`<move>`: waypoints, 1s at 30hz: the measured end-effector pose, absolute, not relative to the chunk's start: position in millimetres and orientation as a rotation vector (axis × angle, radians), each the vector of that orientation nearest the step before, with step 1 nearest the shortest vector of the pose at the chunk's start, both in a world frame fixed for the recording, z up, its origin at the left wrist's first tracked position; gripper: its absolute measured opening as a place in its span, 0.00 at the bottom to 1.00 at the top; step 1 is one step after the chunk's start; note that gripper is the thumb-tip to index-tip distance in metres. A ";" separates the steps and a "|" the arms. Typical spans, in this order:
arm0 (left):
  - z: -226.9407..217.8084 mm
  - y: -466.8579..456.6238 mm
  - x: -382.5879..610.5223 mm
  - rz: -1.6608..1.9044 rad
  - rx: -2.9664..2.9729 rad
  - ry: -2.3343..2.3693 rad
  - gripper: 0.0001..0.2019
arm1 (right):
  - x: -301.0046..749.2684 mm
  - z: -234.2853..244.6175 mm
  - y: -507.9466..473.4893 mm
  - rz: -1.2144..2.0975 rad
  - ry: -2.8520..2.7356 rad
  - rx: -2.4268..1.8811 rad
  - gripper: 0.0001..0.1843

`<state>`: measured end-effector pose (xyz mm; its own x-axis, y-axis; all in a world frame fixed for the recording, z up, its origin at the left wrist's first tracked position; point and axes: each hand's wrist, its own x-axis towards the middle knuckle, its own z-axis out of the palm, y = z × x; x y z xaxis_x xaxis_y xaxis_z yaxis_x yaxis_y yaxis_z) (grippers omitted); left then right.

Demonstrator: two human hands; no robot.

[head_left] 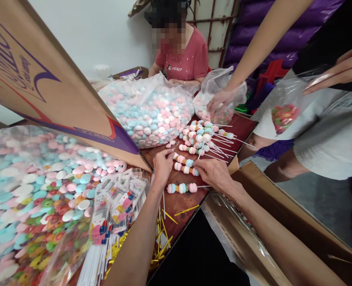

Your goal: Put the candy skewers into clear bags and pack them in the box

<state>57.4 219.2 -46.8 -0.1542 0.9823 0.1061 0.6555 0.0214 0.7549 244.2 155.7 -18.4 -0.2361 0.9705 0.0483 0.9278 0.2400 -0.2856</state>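
My left hand [163, 165] pinches the left end of a marshmallow-and-gummy skewer [181, 159]. At its other end, my right hand [213, 172] has its fingers closed near the white stick. The skewer carries pink, blue and orange pieces. Just below it on the red table [176, 206] lies a second skewer [186, 169], close under my right fingertips. A third skewer [181, 188] rests nearer to me. Beyond my hands is a pile of finished skewers [198, 133], their white sticks pointing right.
Big clear bags of candies [152, 115] stand behind and left [29, 186]. A cardboard box flap [74, 87] slants in from the left. Printed wrappers [119, 198] and gold twist ties [162, 242] lie nearby. A co-worker's hand [220, 103] reaches into another bag; another person sits opposite.
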 end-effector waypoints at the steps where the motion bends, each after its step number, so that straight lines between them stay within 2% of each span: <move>1: -45.8 217.9 58.2 0.943 1.671 1.873 0.11 | 242.9 -19.9 155.2 0.307 -2.290 -1.777 0.15; 22: -40.6 223.3 53.5 0.629 1.861 1.950 0.12 | 212.1 -31.3 154.3 0.424 -2.273 -1.843 0.10; 30: -37.2 220.7 51.0 0.646 1.898 1.892 0.13 | 208.4 -25.8 159.0 0.456 -2.247 -1.830 0.09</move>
